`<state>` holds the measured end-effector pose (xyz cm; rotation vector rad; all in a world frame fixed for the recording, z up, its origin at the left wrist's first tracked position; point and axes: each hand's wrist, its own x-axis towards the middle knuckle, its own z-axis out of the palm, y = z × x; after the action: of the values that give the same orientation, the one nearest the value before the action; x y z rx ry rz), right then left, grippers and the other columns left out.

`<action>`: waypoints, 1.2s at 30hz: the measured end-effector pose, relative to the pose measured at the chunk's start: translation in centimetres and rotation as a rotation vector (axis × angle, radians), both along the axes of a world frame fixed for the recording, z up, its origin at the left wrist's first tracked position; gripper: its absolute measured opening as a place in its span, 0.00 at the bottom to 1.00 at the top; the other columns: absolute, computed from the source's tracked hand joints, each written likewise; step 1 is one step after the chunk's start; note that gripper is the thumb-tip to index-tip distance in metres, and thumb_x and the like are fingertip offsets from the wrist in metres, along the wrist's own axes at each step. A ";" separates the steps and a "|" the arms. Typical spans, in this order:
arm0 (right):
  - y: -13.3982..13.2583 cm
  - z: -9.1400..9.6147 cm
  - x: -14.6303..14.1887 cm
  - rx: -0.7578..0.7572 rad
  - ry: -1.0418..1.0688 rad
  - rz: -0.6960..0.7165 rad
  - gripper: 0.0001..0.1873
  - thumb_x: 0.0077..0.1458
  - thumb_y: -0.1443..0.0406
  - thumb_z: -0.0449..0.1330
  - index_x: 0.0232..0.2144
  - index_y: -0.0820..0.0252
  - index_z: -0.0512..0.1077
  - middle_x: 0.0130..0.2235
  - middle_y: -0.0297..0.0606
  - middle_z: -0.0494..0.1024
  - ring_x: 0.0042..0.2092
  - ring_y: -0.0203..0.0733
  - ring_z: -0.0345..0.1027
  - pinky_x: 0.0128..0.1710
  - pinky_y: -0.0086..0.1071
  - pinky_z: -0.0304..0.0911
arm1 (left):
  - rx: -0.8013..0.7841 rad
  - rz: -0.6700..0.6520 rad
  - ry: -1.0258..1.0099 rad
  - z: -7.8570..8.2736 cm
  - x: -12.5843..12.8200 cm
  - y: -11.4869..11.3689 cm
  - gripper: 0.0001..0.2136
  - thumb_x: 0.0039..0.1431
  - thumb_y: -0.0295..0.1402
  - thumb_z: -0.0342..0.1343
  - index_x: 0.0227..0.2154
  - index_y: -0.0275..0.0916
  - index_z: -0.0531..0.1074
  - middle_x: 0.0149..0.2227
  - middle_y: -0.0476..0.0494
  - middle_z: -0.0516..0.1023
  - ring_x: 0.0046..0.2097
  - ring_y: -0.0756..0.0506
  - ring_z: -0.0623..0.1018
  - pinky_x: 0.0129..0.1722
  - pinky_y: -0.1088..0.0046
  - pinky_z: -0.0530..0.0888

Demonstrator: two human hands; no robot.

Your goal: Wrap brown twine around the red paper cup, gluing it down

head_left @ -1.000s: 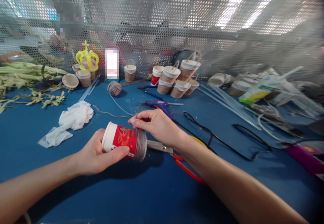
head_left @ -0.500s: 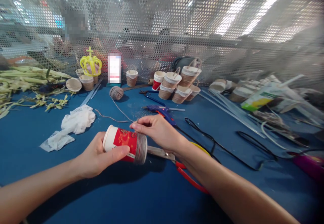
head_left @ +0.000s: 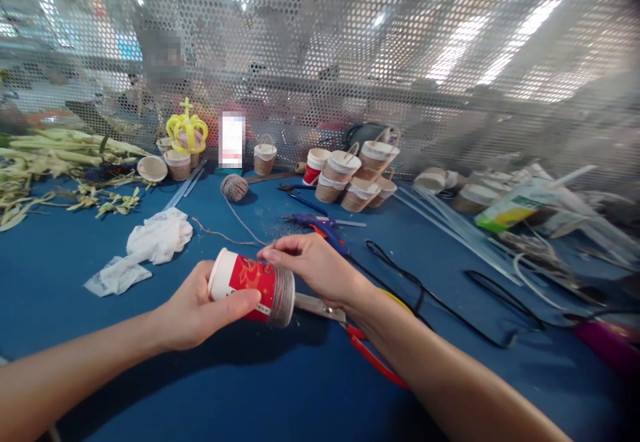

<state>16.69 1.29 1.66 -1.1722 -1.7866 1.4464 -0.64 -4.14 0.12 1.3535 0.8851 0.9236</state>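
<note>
My left hand (head_left: 200, 312) is wrapped round a red and white paper cup (head_left: 253, 279), which lies tilted on its side above the table. Grey yarn (head_left: 284, 297) is wound in several turns round the cup's base end. At the cup's upper edge my right hand (head_left: 310, 262) pinches the yarn strand (head_left: 240, 217), which runs back to a grey yarn ball (head_left: 235, 188). Scissors (head_left: 367, 355) with red and yellow handles lie under my right wrist, partly hidden by it. Behind my right hand rests a blue glue gun (head_left: 320, 223).
Twine-wrapped cups (head_left: 345, 179) are stacked at the back, near a perforated metal screen (head_left: 300, 42). White crumpled cloth (head_left: 160, 235) lies left. A black cable (head_left: 430, 295) and clear glue sticks (head_left: 460, 239) lie right. Green stems (head_left: 55, 149), a yellow crown (head_left: 187, 129) and pliers (head_left: 305, 197) are behind.
The view has shifted slightly, so most things sit a little lower and farther right. Both hands keep their grip on the cup and yarn, with little other movement.
</note>
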 end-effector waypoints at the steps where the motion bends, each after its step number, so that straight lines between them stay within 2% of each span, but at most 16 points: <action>1: 0.0 0.0 0.0 -0.008 0.010 0.000 0.11 0.46 0.61 0.58 0.26 0.65 0.74 0.26 0.35 0.74 0.28 0.33 0.63 0.33 0.31 0.58 | 0.018 -0.003 0.014 0.1 0.0 0.0 0.11 0.48 0.37 0.55 0.19 0.33 0.67 0.18 0.53 0.62 0.20 0.56 0.57 0.18 0.82 0.58; 6: 0.0 -0.1 0.1 -0.006 0.027 0.004 0.12 0.45 0.59 0.59 0.25 0.63 0.74 0.26 0.34 0.74 0.28 0.34 0.64 0.32 0.31 0.60 | 0.153 -0.057 0.164 0.2 -0.1 -0.1 0.10 0.50 0.35 0.52 0.19 0.35 0.64 0.16 0.54 0.59 0.19 0.56 0.55 0.15 0.81 0.54; 11: -0.1 -0.1 0.1 0.050 0.011 0.020 0.11 0.46 0.60 0.59 0.27 0.63 0.75 0.27 0.34 0.75 0.30 0.34 0.65 0.33 0.31 0.59 | 0.315 -0.058 0.233 0.2 -0.3 -0.3 0.09 0.50 0.31 0.51 0.18 0.36 0.62 0.15 0.54 0.58 0.17 0.56 0.56 0.14 0.81 0.55; 19: -0.3 0.6 0.1 0.076 -0.023 0.031 0.12 0.47 0.60 0.58 0.28 0.63 0.75 0.31 0.36 0.76 0.32 0.36 0.66 0.33 0.31 0.60 | 0.625 0.001 0.327 0.1 -0.3 -0.2 0.06 0.48 0.27 0.51 0.18 0.35 0.68 0.14 0.51 0.66 0.17 0.54 0.63 0.19 0.79 0.65; 23: -0.2 0.3 0.0 0.069 -0.036 0.047 0.13 0.47 0.59 0.57 0.25 0.63 0.74 0.32 0.37 0.77 0.33 0.37 0.67 0.34 0.31 0.61 | 0.763 -0.032 0.358 0.2 -0.2 0.1 0.06 0.48 0.25 0.51 0.19 0.36 0.69 0.15 0.48 0.70 0.18 0.52 0.67 0.22 0.77 0.69; 28: 0.6 0.3 0.6 0.127 -0.185 -0.072 0.19 0.52 0.55 0.51 0.24 0.64 0.72 0.25 0.37 0.73 0.27 0.35 0.64 0.29 0.30 0.60 | 0.924 -0.034 0.396 -0.1 -0.6 0.9 0.05 0.47 0.24 0.52 0.26 0.36 0.72 0.22 0.43 0.77 0.24 0.49 0.74 0.29 0.75 0.71; 30: 0.9 0.9 1.2 0.117 -0.238 -0.154 0.22 0.53 0.54 0.48 0.24 0.65 0.71 0.22 0.35 0.70 0.24 0.32 0.62 0.25 0.29 0.59 | 0.905 -0.009 0.431 -0.5 -0.9 1.3 0.05 0.48 0.24 0.52 0.28 0.36 0.72 0.23 0.44 0.77 0.26 0.48 0.75 0.31 0.74 0.72; 32: 0.9 1.5 1.8 0.092 -0.231 -0.158 0.23 0.54 0.52 0.46 0.24 0.65 0.69 0.23 0.35 0.68 0.23 0.31 0.61 0.23 0.27 0.57 | 0.867 0.001 0.452 -0.7 -1.2 1.7 0.06 0.49 0.24 0.52 0.29 0.36 0.72 0.24 0.43 0.77 0.29 0.47 0.76 0.33 0.73 0.72; 36: 0.3 1.9 1.8 0.030 -0.172 0.038 0.17 0.52 0.54 0.51 0.26 0.62 0.66 0.24 0.33 0.68 0.25 0.32 0.61 0.24 0.27 0.57 | 0.776 -0.009 0.449 -1.1 -1.4 2.3 0.07 0.51 0.25 0.51 0.33 0.35 0.72 0.28 0.41 0.77 0.34 0.45 0.75 0.34 0.73 0.71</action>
<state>18.46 1.54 3.60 -1.2872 -1.9495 1.3703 -2.06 -1.85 -0.94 2.2939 0.8811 1.0202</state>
